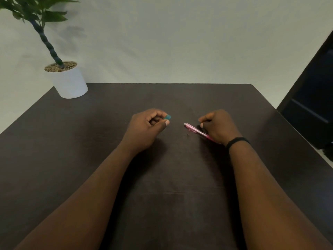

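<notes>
My left hand hovers over the middle of a dark wooden table and pinches a small teal piece between thumb and forefinger. My right hand, with a black band at the wrist, grips a pink pen whose free end points left toward the teal piece. The pen's lower part is hidden under the palm. A gap of about a hand's width separates the two hands. A tiny speck lies on the table just below the pen.
A white pot with a green plant stands at the table's back left corner. A pale wall rises behind the table. A dark piece of furniture stands off the right edge.
</notes>
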